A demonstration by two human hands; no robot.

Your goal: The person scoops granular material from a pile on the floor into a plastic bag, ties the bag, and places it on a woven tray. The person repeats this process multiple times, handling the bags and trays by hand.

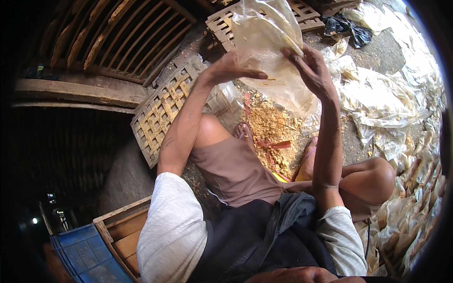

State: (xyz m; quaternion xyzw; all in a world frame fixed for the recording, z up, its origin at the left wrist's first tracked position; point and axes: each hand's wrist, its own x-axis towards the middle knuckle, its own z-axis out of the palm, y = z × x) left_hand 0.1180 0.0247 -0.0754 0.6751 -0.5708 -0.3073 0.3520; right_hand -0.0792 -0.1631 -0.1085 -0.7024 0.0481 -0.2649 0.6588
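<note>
A crumpled, cloudy clear plastic bag (272, 53) is held up in front of me, with small orange-brown residue on its surface. The bag's edge is pinched between the thumb and fingers of my right hand (315, 70). On the bag's left side, my left hand (231, 69) has one digit stretched across the front of the plastic. Its other fingers are partly hidden, so I cannot tell whether they grip it. Below the bag, between my feet, lies a heap of yellowish crumbly material (274, 127) with red strips (279, 144) on it.
A woven slatted panel (162, 113) lies to my left, beside a slatted wooden rack (131, 39). Another lattice panel (221, 26) is behind the bag. Piled plastic bags (385, 92) spread along the right, near a black plastic bag (354, 32). A blue crate (85, 251) stands lower left.
</note>
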